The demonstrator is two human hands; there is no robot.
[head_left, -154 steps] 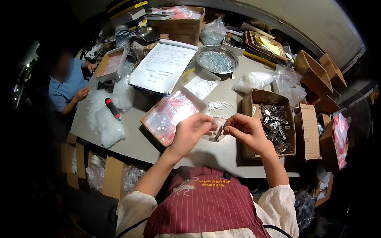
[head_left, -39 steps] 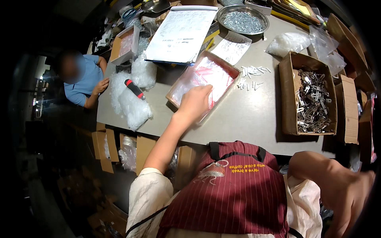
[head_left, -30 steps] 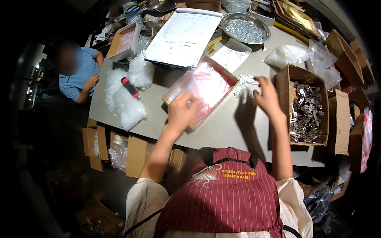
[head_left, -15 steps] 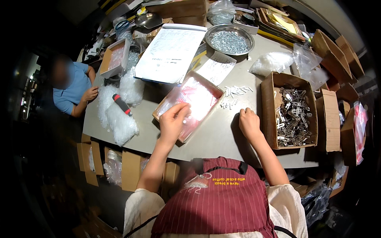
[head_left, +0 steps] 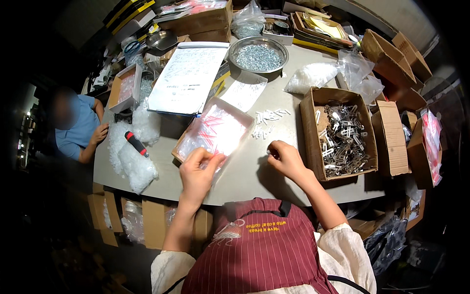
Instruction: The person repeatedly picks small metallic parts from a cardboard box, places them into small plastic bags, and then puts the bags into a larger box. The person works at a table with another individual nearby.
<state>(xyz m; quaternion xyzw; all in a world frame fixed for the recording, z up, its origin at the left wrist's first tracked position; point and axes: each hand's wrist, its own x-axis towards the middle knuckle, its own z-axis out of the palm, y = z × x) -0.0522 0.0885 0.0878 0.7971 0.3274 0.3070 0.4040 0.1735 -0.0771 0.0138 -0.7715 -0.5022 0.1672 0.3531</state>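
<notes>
My left hand (head_left: 196, 171) is at the near edge of a shallow cardboard box (head_left: 182, 138). Its thumb and fingers pinch what looks like a clear zip bag, mostly lost in glare. Inside the box lie several clear zip bags (head_left: 210, 128) with red strips. My right hand (head_left: 288, 159) is just above the table, closed with curled fingers; a tiny pale piece shows at its fingertips, too small to name. Beyond it, small white stick-like pieces (head_left: 270, 116) lie loose on the grey table (head_left: 245, 183).
Right stands a carton (head_left: 313, 142) of metal clips (head_left: 345, 139). Farther back are a round metal bowl (head_left: 235, 59) of small shiny parts, a clipboard with papers (head_left: 188, 78) and a bag of white pieces (head_left: 313, 77). Left, a red-black screwdriver (head_left: 136, 143) rests on plastic bags; a co-worker (head_left: 81, 122) sits beyond.
My left hand has moved nearer to me, from over the box to its near edge. My right hand has come left and nearer, its fingers curled more. The whole view has shifted slightly.
</notes>
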